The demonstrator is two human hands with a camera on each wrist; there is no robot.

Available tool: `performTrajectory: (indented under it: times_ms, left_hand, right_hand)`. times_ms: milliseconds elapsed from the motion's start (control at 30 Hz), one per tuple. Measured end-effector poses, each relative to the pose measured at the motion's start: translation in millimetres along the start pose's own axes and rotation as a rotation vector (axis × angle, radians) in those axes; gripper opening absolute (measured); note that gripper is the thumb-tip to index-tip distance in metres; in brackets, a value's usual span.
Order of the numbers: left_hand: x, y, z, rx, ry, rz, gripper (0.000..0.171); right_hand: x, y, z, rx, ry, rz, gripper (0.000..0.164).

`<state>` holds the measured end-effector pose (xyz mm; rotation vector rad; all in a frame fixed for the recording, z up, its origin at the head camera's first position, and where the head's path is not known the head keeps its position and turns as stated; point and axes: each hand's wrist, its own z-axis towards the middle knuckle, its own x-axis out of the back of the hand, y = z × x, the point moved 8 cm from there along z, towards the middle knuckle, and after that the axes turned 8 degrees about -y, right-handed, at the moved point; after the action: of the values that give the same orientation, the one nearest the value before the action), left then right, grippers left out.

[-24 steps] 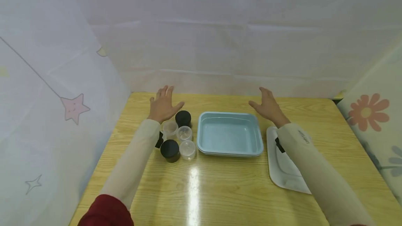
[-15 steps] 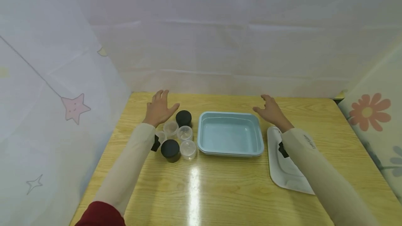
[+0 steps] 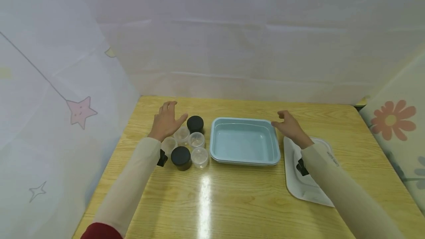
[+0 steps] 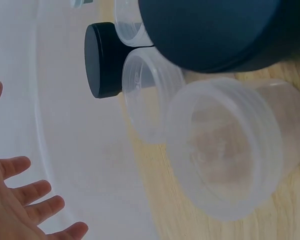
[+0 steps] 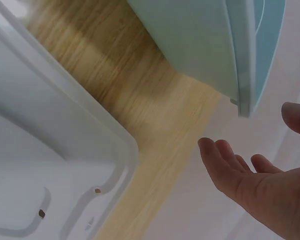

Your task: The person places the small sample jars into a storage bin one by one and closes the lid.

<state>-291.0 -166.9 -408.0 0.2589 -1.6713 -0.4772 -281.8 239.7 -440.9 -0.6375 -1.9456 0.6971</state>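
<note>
Tub (image 3: 245, 142) — glossy rounded rectangle | jars (image 3: 196, 141) — squat cylinders | wood-grained table (image 3: 245, 202)

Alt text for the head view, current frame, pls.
Left hand, open and empty, over a wooden table beside two black-topped jars and four clear jars; right hand, also empty, near a light blue tub. At right, a white tray is partly hidden behind the right sleeve.

back wall (image 3: 225, 51) — pale, creased | left wall (image 3: 59, 143), star-printed | table (image 3: 255, 198) — wood-grained, glare streak (image 3: 204, 207)
</note>
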Motion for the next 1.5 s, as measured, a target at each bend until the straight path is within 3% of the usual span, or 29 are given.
performTrajectory:
  times_ms: [333, 700, 1233, 1500]
  left_hand:
    - [-8.0, -4.2, -12.2, -0.007, 0.0, -0.012, 0.071]
    - [-14.0, -13.7, -35.3, -0.015, 0.01, -0.083, 0.068]
    - [-28.3, -6.7, -56.1, -0.045, 0.011, -0.125, 0.067]
    - [-31.8, -0.3, -72.8, -0.06, 0.049, -0.166, 0.066]
  right_hand:
    - [-5.9, 11.1, -1.5, -0.019, 0.008, 0.065, 0.065]
    - [-21.4, 22.3, -4.6, -0.088, -0.093, 0.231, 0.064]
    - [-25.1, 29.8, -6.7, -0.162, -0.094, 0.236, 0.054]
    - [-27.3, 33.9, -9.4, -0.179, -0.118, 0.268, 0.053]
